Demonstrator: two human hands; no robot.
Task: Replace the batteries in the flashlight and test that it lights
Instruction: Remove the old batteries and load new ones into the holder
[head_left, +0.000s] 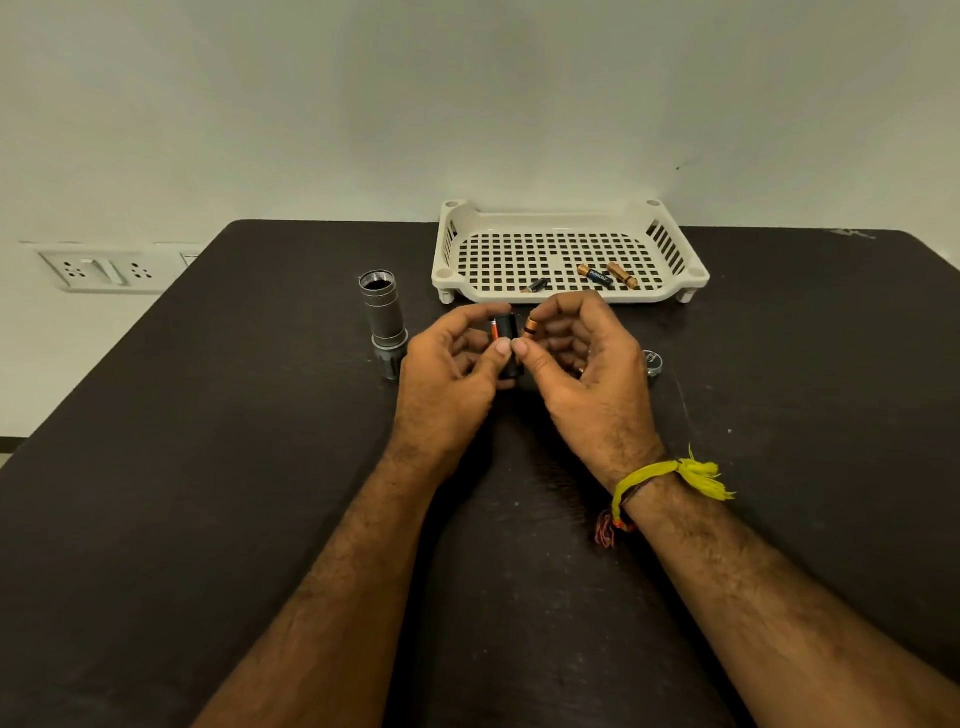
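The grey flashlight body (383, 322) stands on its head on the dark table, its open threaded end up, left of my hands. My left hand (451, 374) grips a black battery holder (508, 343) with one battery showing in it. My right hand (582, 364) pinches a copper-topped battery (531, 326) right beside the holder's top. The flashlight's tail cap (652, 362) lies on the table to the right of my right hand. Three more batteries (597, 276) lie in the white tray.
A white perforated tray (561, 213) sits at the table's far edge, against a pale wall. A wall socket panel (104, 267) is off to the left. The dark table (208, 467) spreads out around both forearms.
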